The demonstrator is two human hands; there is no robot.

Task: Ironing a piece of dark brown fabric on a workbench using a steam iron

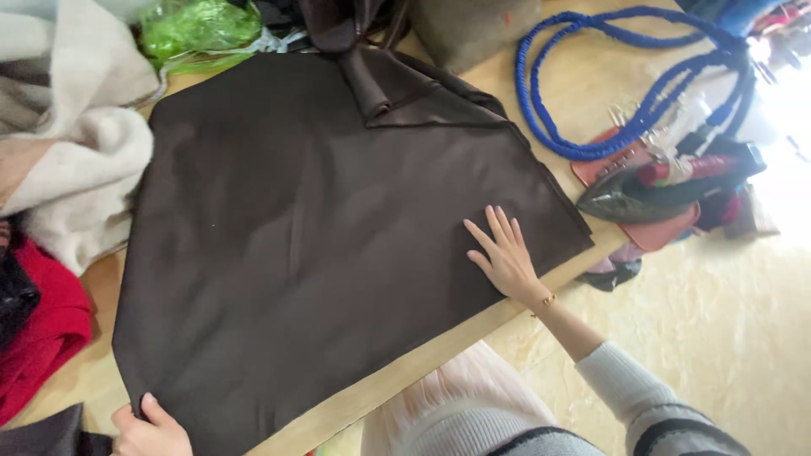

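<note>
— Fingers (500, 230) of the right hand (505, 256) are spread and pressed flat on the dark brown cloth (321, 236), close to its right-hand edge, gripping nothing. See how the palm lies on it too?

— Yes. And the left hand (150, 431)?

— Down at the cloth's nearest corner. The thumb sits on top of the edge and the other fingers are tucked out of sight, so it seems to pinch the cloth, though I cannot tell for sure.

— So the cloth lies between the two hands?

— It stretches from one to the other and away from both, spread wide over the pale wooden table (397, 371), with a folded flap at its far edge.

— What lies around the cloth?

— Left of it, a red garment (42, 338) and, further back, a cream fleece (76, 160). Right of it, an iron (667, 181) rests on a reddish pad (659, 232), just off the cloth's right corner. Beyond the iron, a blue braided cord (608, 84) loops over the table. At the cloth's far left corner sits a green plastic bag (198, 25). Below the table edge, the floor (726, 329) looks pale and marbled.
</note>
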